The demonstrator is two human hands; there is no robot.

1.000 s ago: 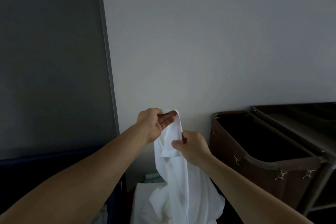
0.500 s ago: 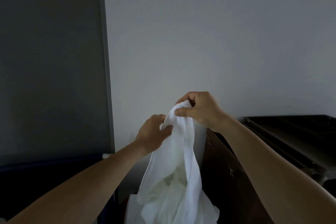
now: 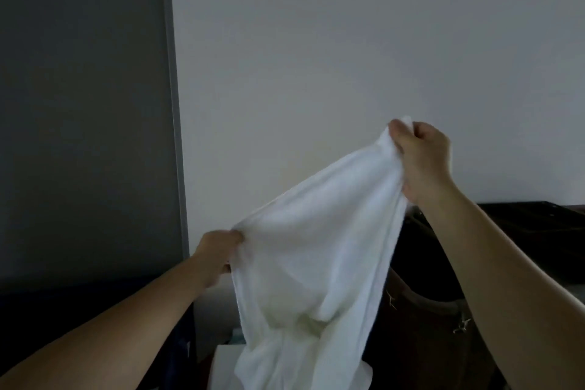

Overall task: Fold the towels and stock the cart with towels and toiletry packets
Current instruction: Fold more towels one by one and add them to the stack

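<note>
dark cart (image 3: pixel 538 222) at right, top too dim to read; brown bag (image 3: pixel 427 345) beside it.

No legible text, label, brand, number or sign was visible on the towel (image 3: pixel 316 247), wall (image 3: pixel 348 41) or cart (image 3: pixel 535 222).

A pale wall (image 3: pixel 348 41) meets a dark grey panel (image 3: pixel 79 104) along a vertical grey trim strip (image 3: pixel 174 104).

The white cloth towel (image 3: pixel 316 263) runs off the bottom edge, so its lower hem is unseen. The left hand (image 3: pixel 215 250) has its fingertips buried in the towel's left corner. The towel's right side covers part of the dim dark brown fabric bag (image 3: pixel 421 326). Under its left fold, a teal thing (image 3: pixel 237 337) is too small to tell.
</note>
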